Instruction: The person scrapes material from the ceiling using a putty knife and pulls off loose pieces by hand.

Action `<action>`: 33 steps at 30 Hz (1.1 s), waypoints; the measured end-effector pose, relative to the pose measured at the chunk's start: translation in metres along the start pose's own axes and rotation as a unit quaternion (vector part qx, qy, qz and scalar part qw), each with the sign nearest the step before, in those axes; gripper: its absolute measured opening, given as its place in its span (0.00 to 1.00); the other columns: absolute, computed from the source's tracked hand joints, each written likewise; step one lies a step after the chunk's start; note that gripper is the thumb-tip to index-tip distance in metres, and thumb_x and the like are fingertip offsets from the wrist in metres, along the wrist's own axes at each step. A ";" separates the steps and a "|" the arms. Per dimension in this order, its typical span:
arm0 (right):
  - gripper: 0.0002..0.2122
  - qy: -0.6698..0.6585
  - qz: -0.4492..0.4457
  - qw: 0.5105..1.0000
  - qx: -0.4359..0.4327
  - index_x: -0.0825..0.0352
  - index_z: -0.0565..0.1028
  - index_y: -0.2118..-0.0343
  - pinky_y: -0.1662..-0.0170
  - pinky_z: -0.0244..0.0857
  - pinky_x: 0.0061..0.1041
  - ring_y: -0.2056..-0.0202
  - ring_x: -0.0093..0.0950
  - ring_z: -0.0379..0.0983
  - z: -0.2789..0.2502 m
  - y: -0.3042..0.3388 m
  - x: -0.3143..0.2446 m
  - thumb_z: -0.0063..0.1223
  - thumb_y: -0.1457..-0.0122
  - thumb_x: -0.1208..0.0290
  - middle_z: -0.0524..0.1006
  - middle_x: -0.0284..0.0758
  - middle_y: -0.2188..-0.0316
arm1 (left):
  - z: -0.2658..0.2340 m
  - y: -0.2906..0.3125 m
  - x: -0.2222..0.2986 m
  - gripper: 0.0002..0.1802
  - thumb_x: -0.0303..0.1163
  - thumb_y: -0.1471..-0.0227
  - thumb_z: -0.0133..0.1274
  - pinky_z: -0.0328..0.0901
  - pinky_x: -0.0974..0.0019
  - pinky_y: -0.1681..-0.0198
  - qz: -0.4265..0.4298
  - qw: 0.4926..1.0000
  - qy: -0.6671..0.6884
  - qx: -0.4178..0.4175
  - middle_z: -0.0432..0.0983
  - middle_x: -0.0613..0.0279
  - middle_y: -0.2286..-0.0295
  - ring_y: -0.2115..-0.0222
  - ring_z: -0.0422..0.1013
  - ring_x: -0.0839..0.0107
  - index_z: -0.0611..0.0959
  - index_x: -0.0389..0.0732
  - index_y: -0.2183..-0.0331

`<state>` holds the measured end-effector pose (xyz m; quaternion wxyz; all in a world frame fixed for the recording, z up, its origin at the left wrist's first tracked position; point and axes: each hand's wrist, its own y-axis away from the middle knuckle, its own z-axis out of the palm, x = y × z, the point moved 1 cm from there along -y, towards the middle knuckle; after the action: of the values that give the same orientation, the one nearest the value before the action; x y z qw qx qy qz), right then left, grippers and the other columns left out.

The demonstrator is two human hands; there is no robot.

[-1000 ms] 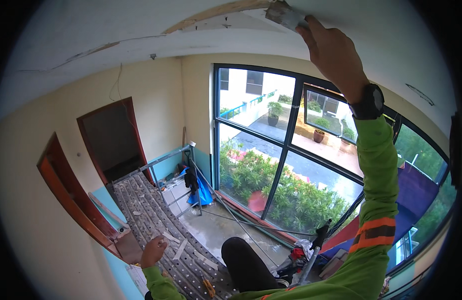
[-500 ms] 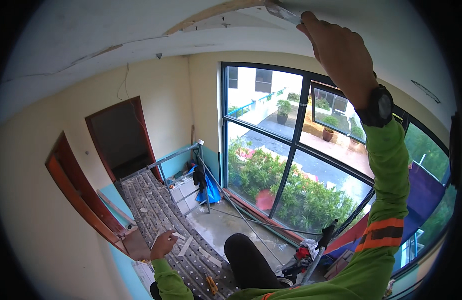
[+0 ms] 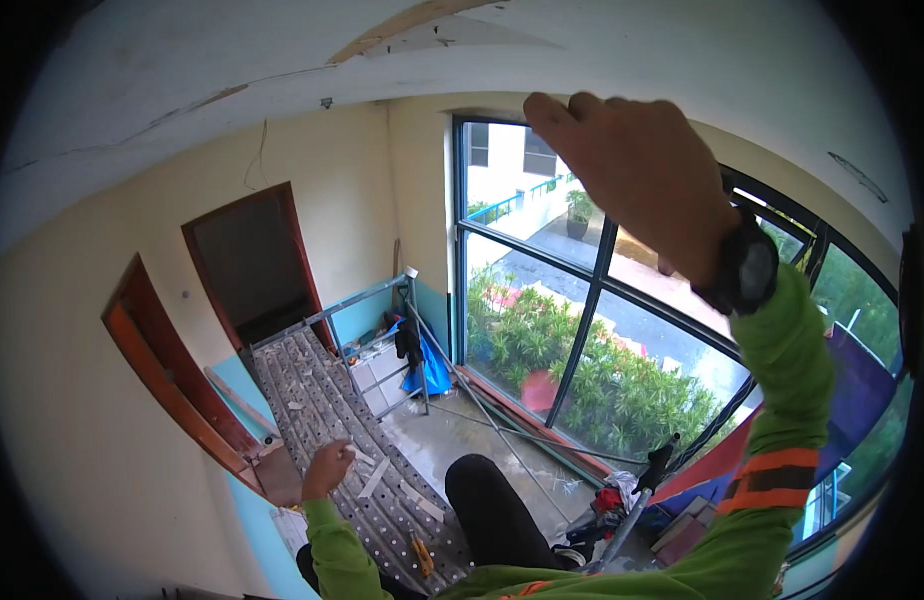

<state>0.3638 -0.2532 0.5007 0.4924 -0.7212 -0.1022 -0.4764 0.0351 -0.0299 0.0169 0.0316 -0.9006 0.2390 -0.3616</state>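
Note:
My right hand (image 3: pixel 632 180) is raised in front of the window, just below the ceiling, its back toward me and its fingers curled closed. The putty knife it held against the ceiling half a second ago is hidden behind it now. Overhead, a crack runs into a long torn patch (image 3: pixel 402 30) with bare brown material. Low at the left, my left hand (image 3: pixel 328 470) is over the perforated metal scaffold deck (image 3: pixel 302 375), its fingers pinched at a thin white strip (image 3: pixel 360 456). Close by on the deck lie another white strip (image 3: pixel 374 478) and a yellow utility knife (image 3: pixel 422 555).
Scaffold rails (image 3: pixel 362 296) and diagonal braces edge the deck. A large black-framed window (image 3: pixel 588 290) fills the right side. Two doorways stand at the left, one a dark opening (image 3: pixel 252 262). Cloths and bundled items (image 3: pixel 602 505) are beside my knee (image 3: pixel 487 510).
My right hand has come down and left, away from the torn ceiling patch, and the putty knife's blade has gone out of sight. My left hand has hardly moved.

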 end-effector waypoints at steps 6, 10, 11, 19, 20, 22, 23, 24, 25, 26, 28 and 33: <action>0.07 -0.376 0.185 0.904 -0.085 0.65 0.67 0.64 0.79 0.65 0.35 0.81 0.37 0.74 0.034 0.055 -0.066 0.47 0.39 0.68 0.71 0.36 0.87 | -0.079 -0.017 0.133 0.12 0.33 0.41 0.48 0.66 0.70 0.67 0.097 0.960 0.181 0.189 0.78 0.60 0.75 0.73 0.73 0.74 0.80 0.33 0.66; 0.11 -0.666 0.311 0.672 -0.093 0.68 0.68 0.67 0.73 0.63 0.46 0.76 0.51 0.72 0.101 0.096 -0.172 0.50 0.40 0.64 0.73 0.49 0.81 | -0.149 -0.054 0.306 0.10 0.30 0.42 0.49 0.62 0.73 0.74 0.266 0.893 0.187 0.311 0.73 0.64 0.79 0.78 0.66 0.80 0.79 0.33 0.69; 0.12 -0.705 0.325 0.626 -0.069 0.69 0.69 0.68 0.71 0.63 0.47 0.74 0.53 0.71 0.119 0.102 -0.210 0.51 0.41 0.63 0.73 0.51 0.80 | -0.168 -0.065 0.349 0.15 0.38 0.41 0.50 0.61 0.75 0.77 0.300 0.878 0.165 0.334 0.73 0.65 0.82 0.82 0.66 0.81 0.80 0.35 0.69; 0.12 -0.798 0.350 0.477 -0.116 0.68 0.71 0.68 0.69 0.64 0.50 0.71 0.53 0.73 0.127 0.098 -0.478 0.50 0.42 0.62 0.76 0.51 0.77 | -0.228 -0.124 0.520 0.16 0.39 0.48 0.56 0.63 0.76 0.79 0.419 0.712 -0.022 0.562 0.78 0.62 0.82 0.84 0.70 0.80 0.80 0.33 0.74; 0.12 -0.806 0.340 0.471 -0.113 0.68 0.71 0.68 0.69 0.64 0.50 0.71 0.53 0.73 0.116 0.095 -0.483 0.50 0.42 0.62 0.76 0.51 0.77 | -0.230 -0.124 0.517 0.17 0.38 0.48 0.56 0.63 0.76 0.79 0.398 0.707 0.004 0.584 0.78 0.61 0.82 0.84 0.71 0.79 0.80 0.32 0.75; 0.11 -0.810 0.286 0.477 -0.184 0.66 0.71 0.67 0.69 0.65 0.51 0.72 0.52 0.73 0.103 0.100 -0.486 0.48 0.41 0.62 0.76 0.50 0.77 | -0.230 -0.129 0.517 0.16 0.37 0.48 0.55 0.63 0.76 0.80 0.399 0.698 0.021 0.593 0.77 0.61 0.83 0.85 0.70 0.79 0.80 0.32 0.76; 0.11 -0.812 0.281 0.477 -0.184 0.66 0.71 0.67 0.69 0.65 0.51 0.72 0.52 0.73 0.101 0.104 -0.487 0.48 0.41 0.62 0.76 0.50 0.77 | -0.227 -0.132 0.517 0.16 0.36 0.47 0.54 0.63 0.75 0.80 0.405 0.690 0.052 0.598 0.77 0.61 0.84 0.85 0.70 0.79 0.80 0.32 0.77; 0.11 -0.820 0.274 0.474 -0.170 0.65 0.70 0.67 0.69 0.65 0.50 0.73 0.51 0.73 0.099 0.106 -0.487 0.48 0.41 0.61 0.76 0.50 0.77 | -0.224 -0.135 0.517 0.16 0.36 0.47 0.54 0.63 0.75 0.80 0.402 0.689 0.049 0.601 0.77 0.61 0.84 0.85 0.70 0.79 0.80 0.32 0.77; 0.12 -0.827 0.267 0.471 -0.153 0.65 0.70 0.67 0.69 0.65 0.50 0.73 0.51 0.73 0.098 0.105 -0.486 0.47 0.41 0.60 0.76 0.50 0.77 | -0.222 -0.135 0.520 0.16 0.36 0.47 0.54 0.64 0.75 0.81 0.409 0.683 0.051 0.603 0.77 0.61 0.84 0.85 0.70 0.79 0.80 0.32 0.77; 0.11 -0.821 0.272 0.476 -0.158 0.65 0.70 0.67 0.70 0.65 0.50 0.73 0.51 0.73 0.099 0.104 -0.484 0.48 0.41 0.61 0.76 0.49 0.78 | -0.220 -0.136 0.522 0.15 0.35 0.47 0.53 0.64 0.75 0.81 0.417 0.676 0.052 0.605 0.77 0.61 0.84 0.86 0.69 0.79 0.80 0.32 0.77; 0.11 -0.829 0.279 0.463 -0.145 0.65 0.70 0.67 0.70 0.65 0.50 0.73 0.51 0.73 0.100 0.106 -0.477 0.48 0.41 0.62 0.76 0.49 0.78 | -0.216 -0.139 0.524 0.15 0.35 0.47 0.53 0.64 0.75 0.81 0.420 0.669 0.075 0.609 0.76 0.62 0.85 0.86 0.69 0.79 0.79 0.31 0.77; 0.10 -0.834 0.290 0.457 -0.106 0.66 0.70 0.67 0.70 0.65 0.51 0.73 0.52 0.73 0.117 0.109 -0.495 0.49 0.42 0.63 0.76 0.50 0.78 | -0.207 -0.153 0.530 0.12 0.29 0.47 0.52 0.64 0.73 0.81 0.463 0.629 0.191 0.594 0.73 0.63 0.88 0.88 0.69 0.75 0.75 0.33 0.79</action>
<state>0.2392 -0.0534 0.0371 0.2014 -0.8087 -0.1980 0.5160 0.2903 -0.1111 0.5411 0.6773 -0.3680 0.3587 -0.5266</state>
